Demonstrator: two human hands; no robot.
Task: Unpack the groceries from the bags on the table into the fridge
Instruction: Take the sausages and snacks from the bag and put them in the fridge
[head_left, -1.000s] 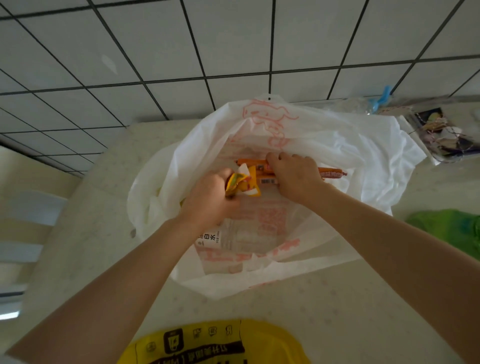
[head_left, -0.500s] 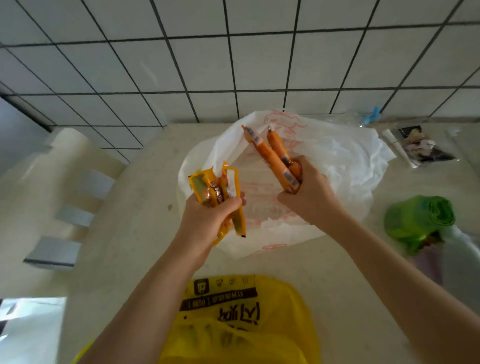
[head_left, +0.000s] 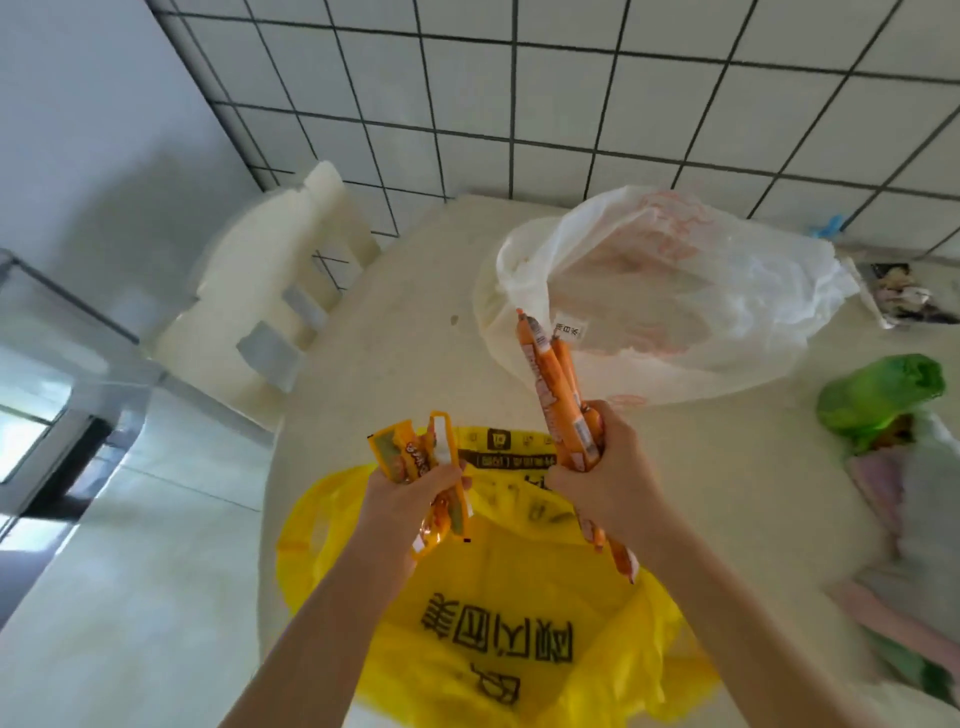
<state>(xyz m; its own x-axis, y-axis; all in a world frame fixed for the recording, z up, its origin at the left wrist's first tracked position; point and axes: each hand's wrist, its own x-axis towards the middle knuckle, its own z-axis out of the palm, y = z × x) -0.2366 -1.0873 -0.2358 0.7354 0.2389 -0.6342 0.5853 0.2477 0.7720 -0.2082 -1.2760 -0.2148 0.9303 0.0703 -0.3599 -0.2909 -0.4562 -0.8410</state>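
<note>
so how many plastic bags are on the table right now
3, maybe more. The white plastic bag with red print lies at the far side, the yellow plastic bag with black print under the hands, the crumpled green plastic bag at right; blurred wrapping beside it may be another.

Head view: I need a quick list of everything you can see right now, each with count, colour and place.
sausage sticks: several, exact count unclear, orange, bunched in the right hand
snack packets: a few, yellow-orange, in the left hand
white bag: one, white with faded red print, far side of the table
yellow bag: one, yellow with black print, near edge of the table, below both hands
green bag: one, green, right side of the table
pale bag: one, translucent with pink contents, right edge, blurred
table: one, cream
chair: one, white, left of the table
tiled wall: white tiles, dark grout, behind the table
left hand: grips the packets
right hand: grips the sausage sticks
</note>
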